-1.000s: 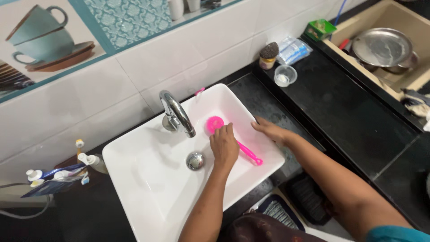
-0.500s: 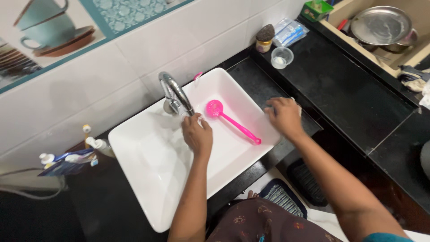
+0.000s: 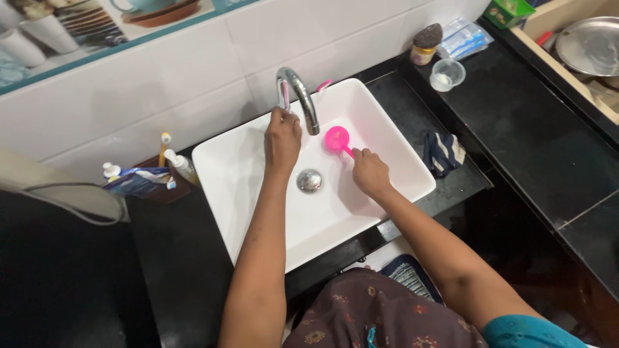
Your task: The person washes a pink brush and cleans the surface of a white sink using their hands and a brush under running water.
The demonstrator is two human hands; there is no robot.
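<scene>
The right hand (image 3: 369,173) is closed around the handle of a pink strainer spoon (image 3: 338,139), whose round head lies inside the white sink (image 3: 258,154) at two o'clock from the drain (image 3: 309,180). At ten o'clock from the drain, the left hand (image 3: 282,135) grips the chrome tap (image 3: 298,96). On the black desk (image 3: 529,122), a folded cloth (image 3: 442,151) lies at three o'clock of the sink, a small plastic cup (image 3: 446,73) farther back.

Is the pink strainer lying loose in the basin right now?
No, the right hand grips the pink strainer by its handle above the white basin.
</scene>
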